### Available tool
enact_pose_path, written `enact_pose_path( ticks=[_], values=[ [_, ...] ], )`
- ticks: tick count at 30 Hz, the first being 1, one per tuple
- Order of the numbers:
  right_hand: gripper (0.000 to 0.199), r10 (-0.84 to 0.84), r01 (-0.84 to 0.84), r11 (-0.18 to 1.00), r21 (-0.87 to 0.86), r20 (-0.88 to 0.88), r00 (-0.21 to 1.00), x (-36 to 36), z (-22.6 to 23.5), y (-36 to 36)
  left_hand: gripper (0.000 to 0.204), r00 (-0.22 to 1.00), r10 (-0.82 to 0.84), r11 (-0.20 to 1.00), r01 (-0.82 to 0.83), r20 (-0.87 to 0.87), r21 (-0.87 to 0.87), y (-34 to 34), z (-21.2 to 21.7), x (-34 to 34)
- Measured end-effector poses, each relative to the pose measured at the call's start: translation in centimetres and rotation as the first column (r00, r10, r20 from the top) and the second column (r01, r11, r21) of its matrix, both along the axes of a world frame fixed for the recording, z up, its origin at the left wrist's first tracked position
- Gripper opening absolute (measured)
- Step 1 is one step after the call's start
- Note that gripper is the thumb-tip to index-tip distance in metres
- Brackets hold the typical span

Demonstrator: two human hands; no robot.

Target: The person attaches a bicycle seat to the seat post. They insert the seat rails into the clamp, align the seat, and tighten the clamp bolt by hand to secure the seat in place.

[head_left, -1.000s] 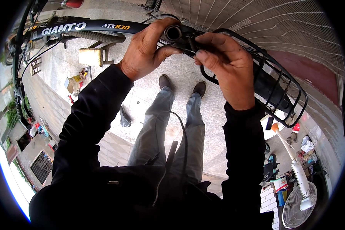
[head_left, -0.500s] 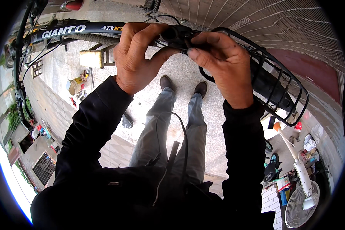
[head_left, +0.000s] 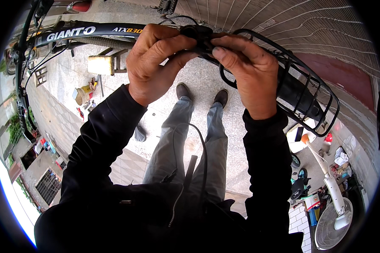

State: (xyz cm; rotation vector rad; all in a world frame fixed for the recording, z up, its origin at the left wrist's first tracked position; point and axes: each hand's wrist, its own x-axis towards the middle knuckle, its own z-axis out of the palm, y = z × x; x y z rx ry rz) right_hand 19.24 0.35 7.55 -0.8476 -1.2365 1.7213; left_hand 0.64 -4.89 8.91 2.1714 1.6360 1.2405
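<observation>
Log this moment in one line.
left hand: at dark frame fitting | right hand: at same fitting | black rack: right of fitting | fan: lower right

Bike frame blk w/ white + orange-yel lettering; rear rack plain blk. Sleeves blk; jeans lt grey-blue; shoes dk brn. Floor pale grey, speckled. Ribbed wall grey-brn w/ pale lines; panel dk red. Bucket yel. Fan white, orange joint. Tiles white w/ grey gap lines.
</observation>
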Motion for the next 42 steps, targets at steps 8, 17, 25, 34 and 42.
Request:
enact_pose_path(
  ticks=[8, 17, 25, 34, 42],
  values=[
    [0.014, -0.098, 0.098, 0.994, -0.047, 0.0, 0.995, -0.7, -0.3, -0.6, 0.039, 0.997, -0.004, 0.999, 0.007, 0.079, -0.032, 0.2, -0.5, -0.3],
    [0.013, -0.134, 0.12, 0.984, -0.129, -0.108, 0.985, -1.2, -0.8, -0.8, 0.04, 0.998, -0.041, 0.999, 0.041, 0.042, -0.005, 0.5, -0.5, 0.0],
    [0.014, -0.141, 0.141, 0.99, -0.007, 0.04, 0.989, -1.5, -0.9, -1.0, 0.041, 0.998, -0.026, 0.999, 0.028, 0.061, -0.037, 0.3, -0.9, -0.3],
    [0.013, -0.175, 0.174, 0.985, 0.016, 0.042, 0.984, -1.8, 0.0, -1.8, 0.042, 0.996, -0.043, 0.999, 0.044, 0.076, -0.018, 0.5, -1.1, -0.4],
    [0.014, -0.173, 0.175, 0.984, -0.035, 0.054, 0.983, -1.6, 0.4, -1.7, 0.041, 0.996, -0.062, 0.998, 0.062, 0.061, -0.004, 0.6, -0.9, -0.6]
  ],
)
